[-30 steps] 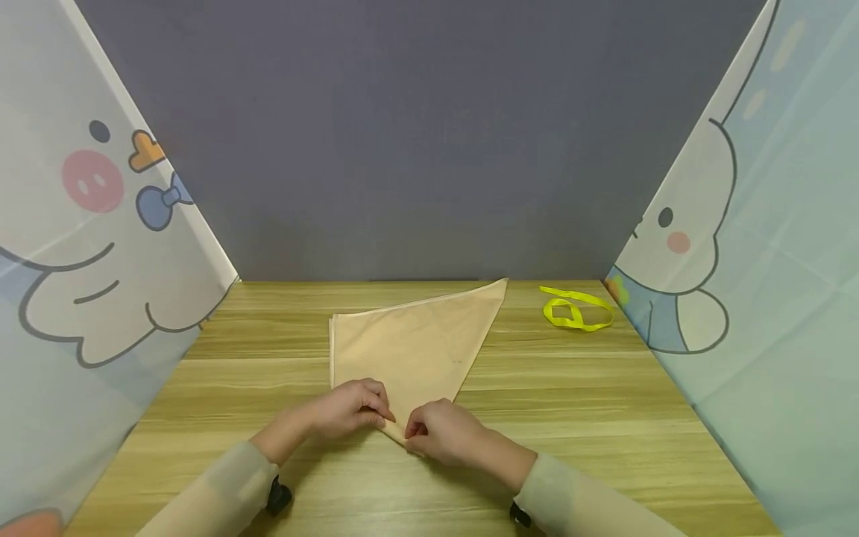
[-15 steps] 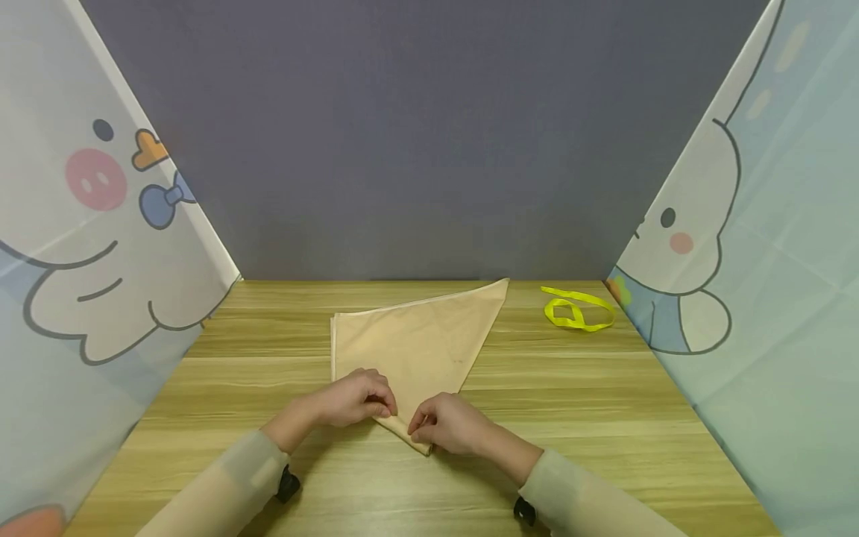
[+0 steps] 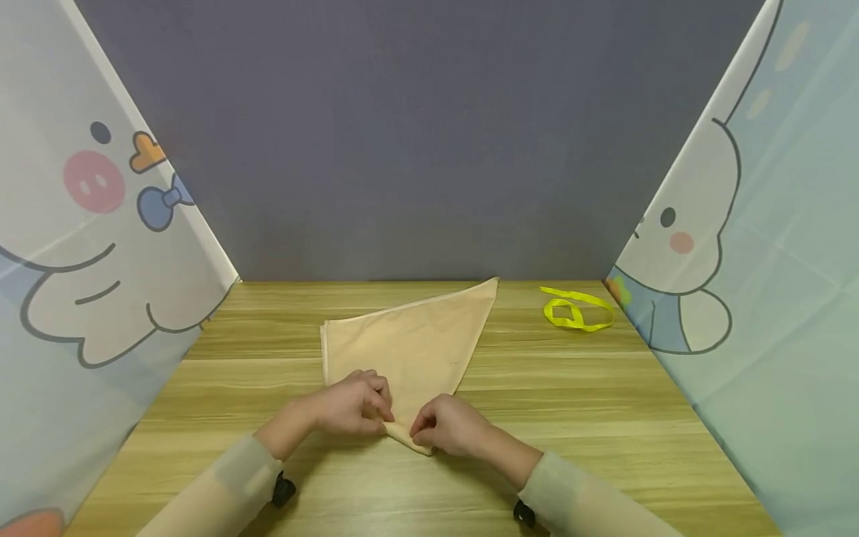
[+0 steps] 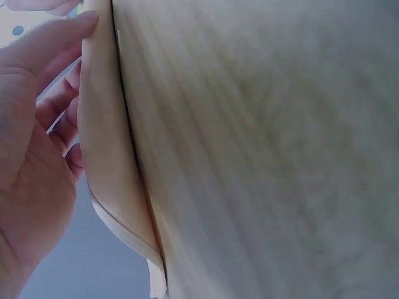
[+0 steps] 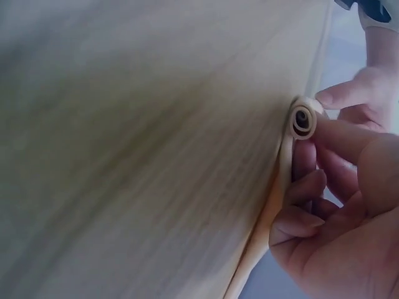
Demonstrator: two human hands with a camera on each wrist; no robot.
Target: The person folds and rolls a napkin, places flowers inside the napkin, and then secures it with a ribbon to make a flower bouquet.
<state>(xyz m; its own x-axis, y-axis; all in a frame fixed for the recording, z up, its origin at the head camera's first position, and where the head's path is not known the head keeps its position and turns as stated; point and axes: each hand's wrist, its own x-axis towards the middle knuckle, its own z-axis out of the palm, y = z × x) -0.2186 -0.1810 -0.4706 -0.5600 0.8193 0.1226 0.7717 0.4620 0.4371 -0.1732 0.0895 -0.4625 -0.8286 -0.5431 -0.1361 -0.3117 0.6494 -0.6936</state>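
Note:
A pale peach cloth (image 3: pixel 409 350), folded into layers, lies flat with a pointed corner toward the back. Its near edge is curled into a narrow roll (image 3: pixel 406 438), whose spiral end (image 5: pixel 303 121) shows in the right wrist view. My left hand (image 3: pixel 352 403) holds the roll's left part with thumb and fingertips; in the left wrist view the thumb (image 4: pixel 87 22) rests on the roll and the other fingers lie behind it. At the right end, my right hand (image 3: pixel 448 425) pinches the roll between thumb and bent fingers.
A loosely coiled yellow ribbon (image 3: pixel 570 315) lies at the back right of the wooden table (image 3: pixel 570 388). A dark grey panel (image 3: pixel 416 149) stands along the back edge. Cartoon-printed sheets (image 3: pixel 154 283) flank both sides.
The roll has become more visible between the hands, and its right end now shows past the right fingers. The cloth's upper part has shifted slightly left. Both hands moved a little.

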